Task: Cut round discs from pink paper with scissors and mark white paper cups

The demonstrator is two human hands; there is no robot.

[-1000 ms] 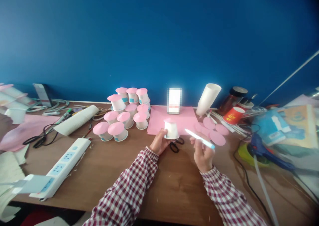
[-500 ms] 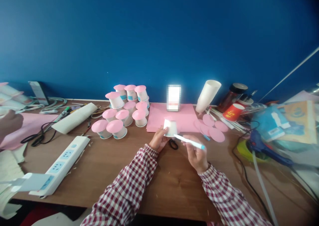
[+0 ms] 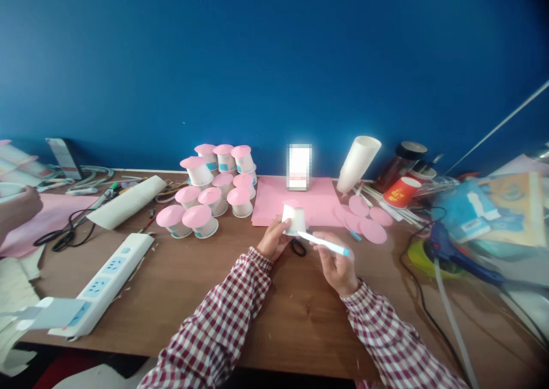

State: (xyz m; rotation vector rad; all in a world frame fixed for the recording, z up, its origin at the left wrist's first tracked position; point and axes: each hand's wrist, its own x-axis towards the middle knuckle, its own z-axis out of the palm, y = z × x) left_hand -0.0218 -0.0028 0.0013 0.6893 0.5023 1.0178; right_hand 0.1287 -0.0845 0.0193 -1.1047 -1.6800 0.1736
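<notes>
My left hand (image 3: 274, 239) grips a small white paper cup (image 3: 294, 218), which is upside down in front of me. In my right hand (image 3: 337, 263) is a white marker pen (image 3: 323, 242) with a light blue end. Its tip points left at the lower rim of the cup; whether it touches cannot be made out. Behind the cup lies a stack of pink paper (image 3: 266, 197). To the left stand several upturned cups topped with pink paper discs (image 3: 200, 217). Loose pink discs (image 3: 373, 230) lie to the right of the paper.
A power strip (image 3: 107, 283) and a stack of cups (image 3: 128, 203) lie at left, near another person's hand (image 3: 21, 209). More stacked cups (image 3: 359, 163) lean at the back. At right are a red cup (image 3: 402, 193) and a blue glue gun (image 3: 454, 251) with its cord.
The marker has shifted very slightly left at the cup's rim. At the far left, the other person's hand now shows a white cup. My left hand stays in place.
</notes>
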